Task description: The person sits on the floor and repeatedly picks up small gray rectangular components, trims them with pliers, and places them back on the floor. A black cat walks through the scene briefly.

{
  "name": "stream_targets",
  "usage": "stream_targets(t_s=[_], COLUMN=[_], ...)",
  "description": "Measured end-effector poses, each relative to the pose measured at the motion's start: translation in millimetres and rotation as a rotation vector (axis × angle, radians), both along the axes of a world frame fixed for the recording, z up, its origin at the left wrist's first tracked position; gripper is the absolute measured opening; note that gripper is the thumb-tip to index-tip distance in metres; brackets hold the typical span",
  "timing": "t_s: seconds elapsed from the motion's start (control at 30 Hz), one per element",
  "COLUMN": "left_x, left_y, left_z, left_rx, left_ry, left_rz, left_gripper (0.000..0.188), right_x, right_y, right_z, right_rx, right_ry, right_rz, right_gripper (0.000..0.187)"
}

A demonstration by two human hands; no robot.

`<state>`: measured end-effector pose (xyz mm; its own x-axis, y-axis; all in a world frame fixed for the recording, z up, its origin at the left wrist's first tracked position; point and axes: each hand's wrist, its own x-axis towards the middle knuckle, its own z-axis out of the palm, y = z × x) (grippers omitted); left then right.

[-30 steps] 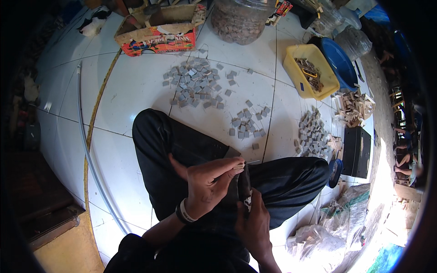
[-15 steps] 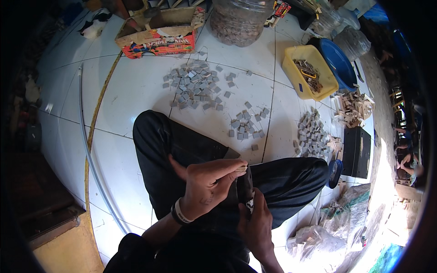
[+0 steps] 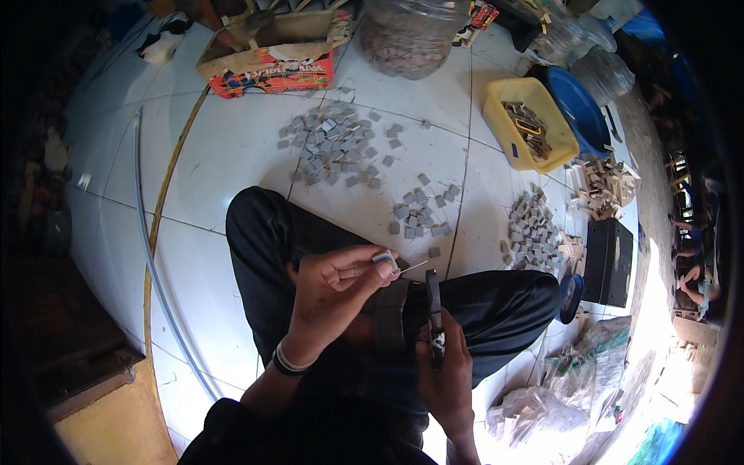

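Observation:
My left hand [image 3: 329, 291] pinches a small grey square piece [image 3: 384, 259] between thumb and fingers. From that piece a thin pale stick [image 3: 414, 266] juts out to the right. Wrapped round the handle of what looks like a dark-bladed knife [image 3: 433, 298] is my right hand [image 3: 449, 372], above my lap. The blade points away from me, just right of the stick and apart from it. A dark grey flat strip [image 3: 390, 318] lies across my lap between the hands.
Small grey square pieces lie on the tiled floor in a large pile [image 3: 329, 143], a smaller group [image 3: 418, 213] and a right-hand heap [image 3: 531, 232]. Farther right are a yellow tub [image 3: 562, 161], wood offcuts [image 3: 608, 186] and a black box [image 3: 607, 263]. A cardboard box [image 3: 271, 75] stands far left.
My left hand has drawn back leftward and turned, bringing the grey piece and its stick into view. The knife has come away from it, now upright and slightly to the right.

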<state>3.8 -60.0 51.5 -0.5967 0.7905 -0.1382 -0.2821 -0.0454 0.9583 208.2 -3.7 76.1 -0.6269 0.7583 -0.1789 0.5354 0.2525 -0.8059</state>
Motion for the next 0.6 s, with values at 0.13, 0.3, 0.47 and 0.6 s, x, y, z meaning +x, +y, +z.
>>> stream_targets(t_s=[0.13, 0.3, 0.47, 0.6], left_x=[-7.0, -3.9, -5.6, -6.4], left_y=[-2.4, -5.2, -7.7, -8.6], left_z=[1.6, 3.9, 1.6, 0.1], left_rx=[-0.017, -0.042, -0.047, -0.060], left_ry=[-0.056, -0.020, -0.014, -0.030], left_rz=[-0.038, -0.096, -0.107, -0.118], left_gripper=[0.028, 0.027, 0.030, 0.031], right_x=[1.0, -3.6, -5.5, -4.5], right_y=[0.2, -2.0, -2.3, -0.3], right_z=[-0.9, 1.2, 3.6, 4.1], right_rx=[-0.067, -0.102, -0.072, -0.120], right_ry=[0.001, 0.037, 0.027, 0.057], right_rz=[0.025, 0.047, 0.053, 0.063], right_gripper=[0.049, 0.047, 0.044, 0.037])
